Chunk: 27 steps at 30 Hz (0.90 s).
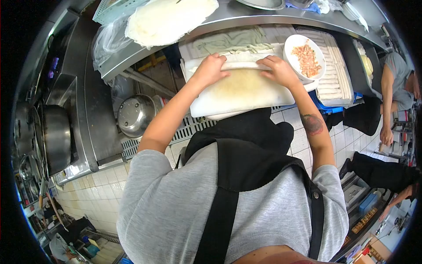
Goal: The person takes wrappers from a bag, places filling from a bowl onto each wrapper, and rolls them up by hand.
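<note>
– in the head view, what about the left hand (213, 69)?
– bends over the left part of a long, thin, pale roll (242, 65), with fingers on the far side and thumb on the near side. cannot tell whether gripping or only pressing.
– and the right hand (279, 70)?
– touches the same roll farther right, with fingers spread and thumb toward the near side. cannot tell there either. sits well apart from the left.
– lying where, that roll?
– lies crosswise on the far part of a white, yellow-stained, rectangular cutting board (239, 97), just in front of a crumpled, pale green cloth (233, 42).
– and beside the right hand?
– shows a round white bowl (290, 42) of orange-pink shredded filling (306, 61), then a shallow tray (350, 90) of long, pale, straight rolls (330, 86).
– over to the left?
– shows thin, pale, round sheets (171, 20) on a grey steel counter (246, 18), and lower down a shiny, round steel pot (134, 113).
– anyone else?
– shows another person (397, 66) in grey at the right, well apart from the roll.
</note>
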### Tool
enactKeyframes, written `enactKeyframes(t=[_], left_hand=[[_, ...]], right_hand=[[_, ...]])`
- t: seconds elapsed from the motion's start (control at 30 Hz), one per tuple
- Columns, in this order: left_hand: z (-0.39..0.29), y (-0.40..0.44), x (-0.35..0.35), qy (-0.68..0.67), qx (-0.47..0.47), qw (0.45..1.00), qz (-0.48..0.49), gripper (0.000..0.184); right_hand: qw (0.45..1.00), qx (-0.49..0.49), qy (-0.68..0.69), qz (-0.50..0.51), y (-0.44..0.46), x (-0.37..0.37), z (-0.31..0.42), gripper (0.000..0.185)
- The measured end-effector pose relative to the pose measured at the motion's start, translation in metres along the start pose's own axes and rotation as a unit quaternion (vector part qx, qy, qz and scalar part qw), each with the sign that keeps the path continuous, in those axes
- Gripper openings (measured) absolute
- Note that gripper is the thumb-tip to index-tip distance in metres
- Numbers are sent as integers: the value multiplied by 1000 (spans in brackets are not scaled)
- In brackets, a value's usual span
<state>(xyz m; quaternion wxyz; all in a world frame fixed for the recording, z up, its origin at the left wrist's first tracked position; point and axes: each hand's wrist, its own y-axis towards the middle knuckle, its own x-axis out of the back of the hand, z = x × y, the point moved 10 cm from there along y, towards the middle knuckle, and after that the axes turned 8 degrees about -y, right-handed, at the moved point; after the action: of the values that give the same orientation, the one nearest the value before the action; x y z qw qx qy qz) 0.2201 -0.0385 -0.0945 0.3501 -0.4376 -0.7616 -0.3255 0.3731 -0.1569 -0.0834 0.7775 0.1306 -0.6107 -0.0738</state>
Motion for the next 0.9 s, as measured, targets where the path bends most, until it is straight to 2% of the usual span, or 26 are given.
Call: enactKeyframes(t=[0.1, 0.27, 0.37, 0.5, 0.7, 0.8, 0.9], left_hand=[[9, 4, -8, 14, -7, 1000, 19, 34], [14, 7, -8, -5, 11, 999, 50, 32], [8, -1, -7, -29, 0, 998, 57, 28], [8, -4, -7, -8, -23, 1000, 19, 21], [14, 2, -10, -13, -2, 999, 29, 17], [15, 2, -10, 15, 15, 1000, 1, 16], [21, 2, -3, -35, 54, 998, -17, 16]], right_hand=[[999, -14, 9, 37, 7, -7, -10, 34], [991, -40, 10, 126, 16, -14, -11, 29], [990, -32, -10, 139, 8, -3, 7, 26], [995, -22, -3, 98, 1, -4, 4, 23], [996, -18, -17, 84, 4, -6, -1, 23], [997, -16, -12, 75, 3, -7, -3, 24], [997, -15, -5, 82, 6, -14, -12, 25]])
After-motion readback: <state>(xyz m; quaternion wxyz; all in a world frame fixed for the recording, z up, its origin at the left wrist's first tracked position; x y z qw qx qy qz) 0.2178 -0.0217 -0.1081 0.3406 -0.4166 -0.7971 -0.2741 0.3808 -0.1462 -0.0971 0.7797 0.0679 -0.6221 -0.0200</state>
